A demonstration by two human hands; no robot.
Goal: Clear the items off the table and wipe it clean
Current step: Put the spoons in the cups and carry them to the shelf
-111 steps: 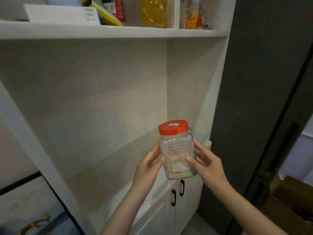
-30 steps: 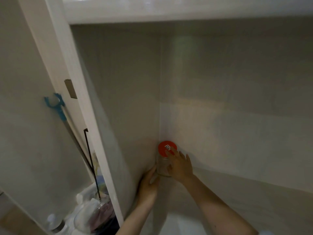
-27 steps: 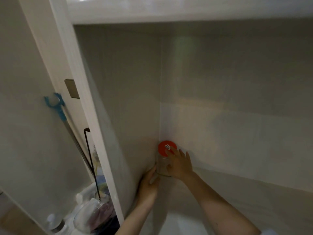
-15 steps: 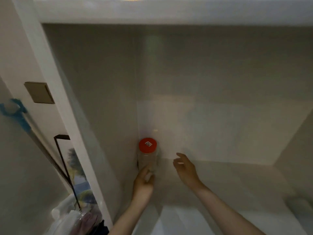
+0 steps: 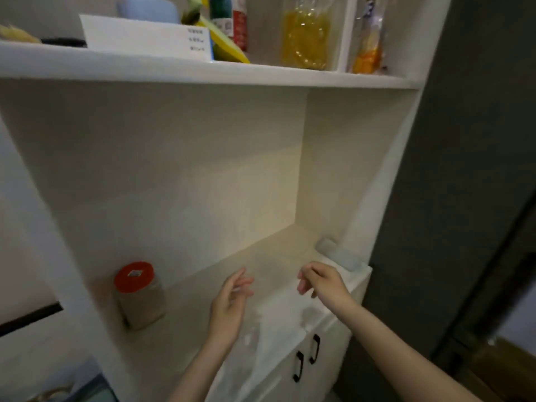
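— The jar, where is it?
— It stands upright in the back left corner of the open cupboard shelf, close against the left side wall. Its red lid is on, with a small white sticker on top. The clear body below looks blurred, so I cannot tell what is inside.

— And your hands?
— Both are empty and both hover above the shelf, well apart from the jar. My left hand is near the middle, fingers loosely spread and pointing up and to the right. My right hand is further right, fingers curled slightly downward, holding nothing.

— Anything else on that shelf?
— A pale grey-green roll lies at the far right edge, against the right side wall; it is too blurred for me to say what it is.

— Above?
— The upper shelf carries a white box with small print, a yellow packet, a bottle with a red label and a clear bag of yellow liquid.

— Below?
— Two white cupboard doors with black handles. A dark grey panel stands just right of the cupboard.
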